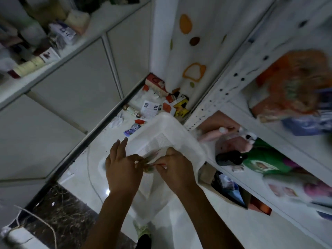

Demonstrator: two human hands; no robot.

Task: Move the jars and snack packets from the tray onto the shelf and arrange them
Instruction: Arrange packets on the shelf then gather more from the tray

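A pale tiled floor lies below me, with a cabinet on the left and the white shelf on the right, where blurred packs lie. Small boxes litter the far corner. The tray is just beside the shelf. At its near edge my left hand and right hand both pinch one small packet, too blurred to read. My left hand's outer fingers reach straight to the tray.
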